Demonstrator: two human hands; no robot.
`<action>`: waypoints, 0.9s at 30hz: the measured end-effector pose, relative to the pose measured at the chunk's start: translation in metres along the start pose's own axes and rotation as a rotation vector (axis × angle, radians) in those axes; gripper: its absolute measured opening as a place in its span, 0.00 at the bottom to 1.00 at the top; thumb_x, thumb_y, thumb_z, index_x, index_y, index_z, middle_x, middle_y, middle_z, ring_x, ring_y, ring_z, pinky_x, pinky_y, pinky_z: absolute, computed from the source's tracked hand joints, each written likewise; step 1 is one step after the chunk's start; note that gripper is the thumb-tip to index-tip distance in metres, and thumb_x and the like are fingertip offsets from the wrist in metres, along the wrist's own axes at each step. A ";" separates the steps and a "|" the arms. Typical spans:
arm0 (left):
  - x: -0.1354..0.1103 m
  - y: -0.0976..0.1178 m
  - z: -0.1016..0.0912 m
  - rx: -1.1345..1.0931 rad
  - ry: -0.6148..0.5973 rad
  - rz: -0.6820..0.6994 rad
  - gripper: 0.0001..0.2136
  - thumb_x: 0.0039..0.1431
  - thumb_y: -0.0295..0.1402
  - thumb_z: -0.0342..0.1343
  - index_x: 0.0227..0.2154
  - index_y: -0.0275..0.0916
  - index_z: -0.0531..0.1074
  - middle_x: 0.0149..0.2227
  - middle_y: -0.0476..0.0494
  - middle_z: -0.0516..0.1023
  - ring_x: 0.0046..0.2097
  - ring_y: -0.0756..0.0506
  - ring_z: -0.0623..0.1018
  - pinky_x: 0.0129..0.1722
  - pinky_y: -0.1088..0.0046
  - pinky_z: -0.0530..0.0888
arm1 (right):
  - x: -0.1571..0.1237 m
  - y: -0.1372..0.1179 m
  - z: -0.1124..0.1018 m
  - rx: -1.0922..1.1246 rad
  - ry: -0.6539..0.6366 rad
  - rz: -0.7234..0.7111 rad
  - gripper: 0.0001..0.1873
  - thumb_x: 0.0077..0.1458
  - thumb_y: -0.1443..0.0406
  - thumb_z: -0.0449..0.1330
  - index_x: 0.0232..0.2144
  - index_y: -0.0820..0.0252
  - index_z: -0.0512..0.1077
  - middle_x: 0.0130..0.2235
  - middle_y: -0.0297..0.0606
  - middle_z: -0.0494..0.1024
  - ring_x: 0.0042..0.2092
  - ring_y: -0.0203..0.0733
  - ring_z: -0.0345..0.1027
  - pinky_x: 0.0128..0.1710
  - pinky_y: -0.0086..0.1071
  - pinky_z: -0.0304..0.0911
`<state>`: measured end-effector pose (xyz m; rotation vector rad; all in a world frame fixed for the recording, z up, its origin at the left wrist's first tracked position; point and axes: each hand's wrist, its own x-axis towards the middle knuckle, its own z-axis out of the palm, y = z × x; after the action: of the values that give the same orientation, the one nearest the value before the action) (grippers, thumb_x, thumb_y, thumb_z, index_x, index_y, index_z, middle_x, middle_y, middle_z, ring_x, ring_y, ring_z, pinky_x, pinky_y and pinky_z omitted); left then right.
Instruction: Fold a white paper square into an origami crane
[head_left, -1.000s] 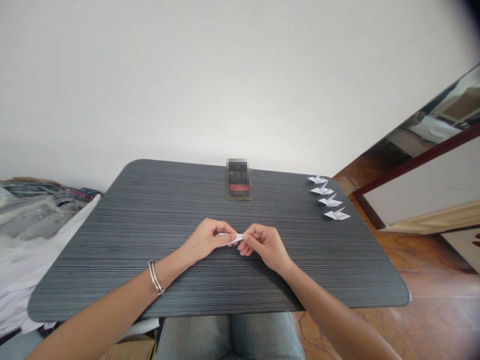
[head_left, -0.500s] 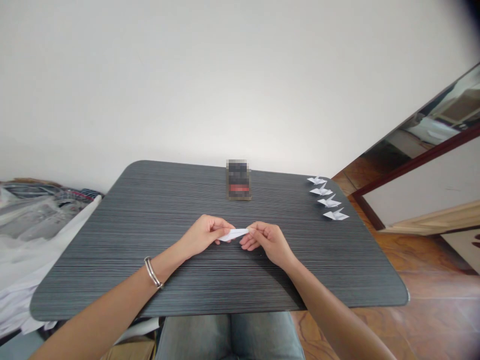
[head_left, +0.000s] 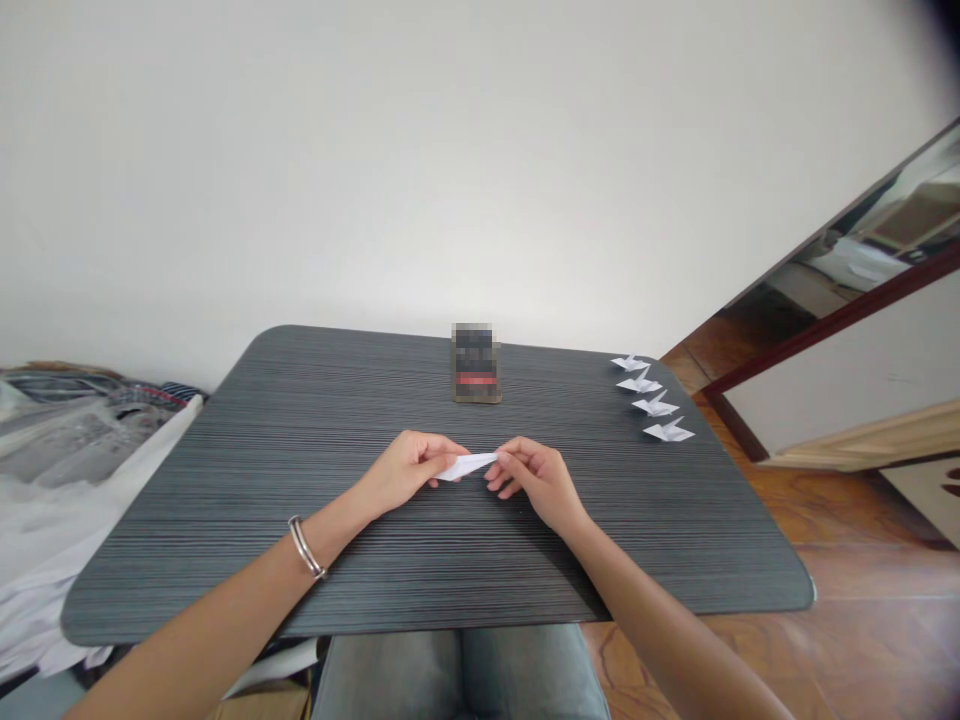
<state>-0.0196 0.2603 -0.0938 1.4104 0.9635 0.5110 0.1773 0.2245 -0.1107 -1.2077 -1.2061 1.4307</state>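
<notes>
A narrow piece of folded white paper (head_left: 469,464) is held between my two hands, just above the dark table (head_left: 337,390). My left hand (head_left: 411,470) grips its wider left end between thumb and fingers. At the pointed right end, my right hand (head_left: 538,478) pinches the tip with thumb and forefinger, its other fingers loosely curled below. Several folded white paper cranes (head_left: 655,405) stand in a row on the table's right side, apart from my hands.
A small dark box with a red band (head_left: 476,365), blurred out, is at the table's back edge by the white wall (head_left: 450,160). White plastic and cloth (head_left: 97,470) are heaped left of the table. A mirror-like panel (head_left: 862,240) leans at the right.
My right hand has shifted very slightly at the paper's tip, and more of the paper's flat side shows. My left hand keeps its grip.
</notes>
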 end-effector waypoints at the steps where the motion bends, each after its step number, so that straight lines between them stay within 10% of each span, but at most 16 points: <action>1: 0.000 0.001 0.000 -0.019 0.009 -0.005 0.14 0.52 0.34 0.52 0.38 0.32 0.75 0.26 0.45 0.77 0.26 0.52 0.69 0.24 0.79 0.63 | 0.000 0.000 0.000 -0.004 0.011 -0.025 0.12 0.49 0.57 0.59 0.30 0.62 0.69 0.24 0.35 0.76 0.24 0.33 0.70 0.20 0.24 0.66; 10: -0.004 0.011 0.003 -0.222 -0.012 -0.057 0.12 0.50 0.34 0.55 0.36 0.33 0.74 0.27 0.44 0.78 0.28 0.51 0.74 0.23 0.80 0.65 | -0.003 0.004 -0.004 -0.135 0.066 -0.227 0.06 0.50 0.62 0.60 0.30 0.60 0.72 0.24 0.35 0.77 0.27 0.39 0.73 0.23 0.29 0.69; 27: -0.004 0.010 0.006 -0.178 0.166 0.022 0.11 0.45 0.36 0.60 0.29 0.32 0.77 0.20 0.48 0.74 0.21 0.54 0.68 0.21 0.80 0.65 | -0.006 -0.003 0.001 -0.047 0.030 -0.129 0.10 0.43 0.61 0.65 0.29 0.60 0.75 0.27 0.36 0.80 0.28 0.39 0.74 0.26 0.30 0.69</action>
<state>-0.0141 0.2551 -0.0837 1.2340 1.0093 0.7222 0.1776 0.2191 -0.1070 -1.1575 -1.2803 1.2911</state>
